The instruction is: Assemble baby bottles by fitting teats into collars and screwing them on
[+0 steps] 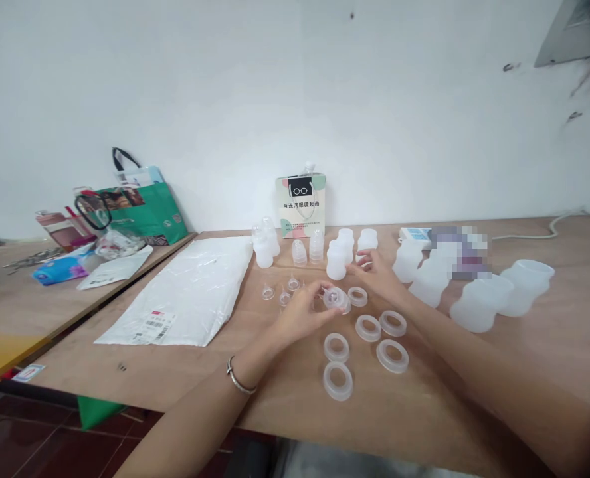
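Note:
My left hand [302, 311] is closed on a translucent collar ring [339, 302] with a clear bottle teat in its middle. My right hand [375, 272] has its fingers apart close to the frosted white baby bottles. One such bottle [335, 260] stands just left of its fingertips, and another bottle [367, 240] is partly hidden behind them; whether they touch I cannot tell. Loose clear teats [268, 292] sit left of my left hand. Several translucent collar rings [393, 356] lie on the table below and between my hands.
More frosted bottles [482, 304] stand at the right. Teat-topped bottles [264, 252] and clear caps [299, 252] are at the back, before a paper bag [302, 222]. A white plastic mailer [185, 285] lies left. A green bag [150, 216] stands on the adjoining table.

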`<state>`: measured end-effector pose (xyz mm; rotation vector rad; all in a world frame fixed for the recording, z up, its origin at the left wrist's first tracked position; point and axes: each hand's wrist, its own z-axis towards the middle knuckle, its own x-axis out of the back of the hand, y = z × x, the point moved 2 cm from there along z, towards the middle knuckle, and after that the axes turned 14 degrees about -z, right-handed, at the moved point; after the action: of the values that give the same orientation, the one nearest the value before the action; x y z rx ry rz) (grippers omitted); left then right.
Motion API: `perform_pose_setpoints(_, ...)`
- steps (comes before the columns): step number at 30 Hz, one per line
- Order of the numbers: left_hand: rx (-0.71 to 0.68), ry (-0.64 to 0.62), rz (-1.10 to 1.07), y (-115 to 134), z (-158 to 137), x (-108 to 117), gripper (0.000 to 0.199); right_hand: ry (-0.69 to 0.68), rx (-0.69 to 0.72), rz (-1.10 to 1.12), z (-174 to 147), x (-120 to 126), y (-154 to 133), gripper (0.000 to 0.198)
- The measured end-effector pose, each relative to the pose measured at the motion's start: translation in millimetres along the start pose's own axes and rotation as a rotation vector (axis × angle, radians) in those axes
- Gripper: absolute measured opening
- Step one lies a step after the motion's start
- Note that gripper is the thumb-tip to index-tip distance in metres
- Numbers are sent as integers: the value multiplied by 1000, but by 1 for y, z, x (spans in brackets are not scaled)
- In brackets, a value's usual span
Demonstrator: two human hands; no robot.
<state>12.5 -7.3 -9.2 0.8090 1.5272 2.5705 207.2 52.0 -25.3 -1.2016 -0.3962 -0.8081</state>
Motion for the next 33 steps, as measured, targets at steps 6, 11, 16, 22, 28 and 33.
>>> perform_pose_setpoints(6,3,50,-57,2,0,3,38,7,-12,-133,30,-36,0,51)
perform_pose_setpoints(11,-21,187,-158,-4,1,4,41,36,8,-138,22,-34,-11,40)
perform_pose_setpoints(16,-53,391,-414,-15,8,9,43,51,174,23,-18,-4,-19,45)
perform_pose_setpoints(22,-31,353,-588,-14,11,10,39,167,362,-134,-61,19,-17,43)
perform_pose_setpoints(28,34,241,-584,2,6,6,40,231,486,-205,-71,21,-19,44)
perform_pose_setpoints(33,88,235,-580,-1,5,6,35,366,649,-322,-78,23,-16,43)
